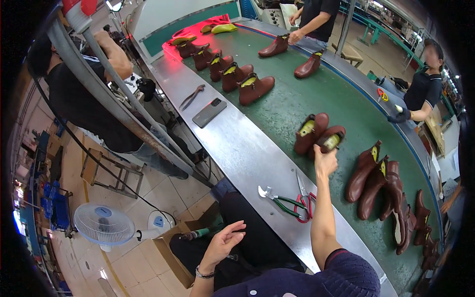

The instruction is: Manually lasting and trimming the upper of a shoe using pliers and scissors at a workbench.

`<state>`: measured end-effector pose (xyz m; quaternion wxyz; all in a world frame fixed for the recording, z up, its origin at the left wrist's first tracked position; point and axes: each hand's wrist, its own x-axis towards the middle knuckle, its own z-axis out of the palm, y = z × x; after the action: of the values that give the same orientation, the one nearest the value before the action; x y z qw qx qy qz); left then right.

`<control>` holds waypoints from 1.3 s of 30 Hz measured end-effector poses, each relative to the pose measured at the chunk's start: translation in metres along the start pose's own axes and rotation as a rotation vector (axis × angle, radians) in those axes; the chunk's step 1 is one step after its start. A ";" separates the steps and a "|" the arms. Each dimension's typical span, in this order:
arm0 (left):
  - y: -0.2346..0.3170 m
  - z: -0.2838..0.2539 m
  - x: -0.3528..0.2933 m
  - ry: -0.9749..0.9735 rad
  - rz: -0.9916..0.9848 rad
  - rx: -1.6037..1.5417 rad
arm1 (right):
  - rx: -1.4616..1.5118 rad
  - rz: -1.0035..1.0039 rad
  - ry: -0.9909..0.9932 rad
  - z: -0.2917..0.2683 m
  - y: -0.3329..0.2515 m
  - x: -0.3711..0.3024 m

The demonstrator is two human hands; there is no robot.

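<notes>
- The right hand [325, 161] has its fingers closed on the top edge of a brown boot [335, 138], above the green surface [269, 121].
- At that boot's ten o'clock, just beside it, is a second boot [311, 134].
- At the right hand's eight o'clock, the left hand [223, 246] hangs empty, its fingers loosely spread.
- Green-handled pincers [285, 201] and red-handled scissors [303, 187] lie at the right hand's seven o'clock.
- More brown boots [372, 194] lie at its four o'clock.

top [311, 283]: dark navy knit, kinda bumpy | sleeve [352, 265]: short, thin red stripe by the cuff | button [253, 292]: pale, round | left hand [225, 244]: bare, silvery bracelet [204, 273] | right hand [326, 162]: bare | pants [247, 222]: black
</notes>
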<state>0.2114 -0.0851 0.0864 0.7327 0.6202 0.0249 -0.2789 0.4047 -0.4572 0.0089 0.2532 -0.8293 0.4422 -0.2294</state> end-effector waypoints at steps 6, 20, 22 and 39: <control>-0.001 0.000 -0.009 0.100 -0.015 -0.021 | 0.084 -0.165 -0.171 0.093 -0.090 0.027; 0.012 0.008 -0.021 0.235 0.120 0.525 | 0.898 -0.122 -0.472 -0.064 -0.038 -0.014; 0.019 0.018 -0.008 0.272 0.305 0.685 | 0.898 -0.164 -0.554 -0.110 -0.024 -0.038; -0.055 -0.006 -0.082 0.524 0.403 0.199 | 0.431 -1.468 -1.345 -0.175 -0.099 -0.250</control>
<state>0.1201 -0.0531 0.0671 0.6776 0.7318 0.0620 0.0391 0.2342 -0.2347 0.1655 0.3900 -0.7897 -0.4603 0.1110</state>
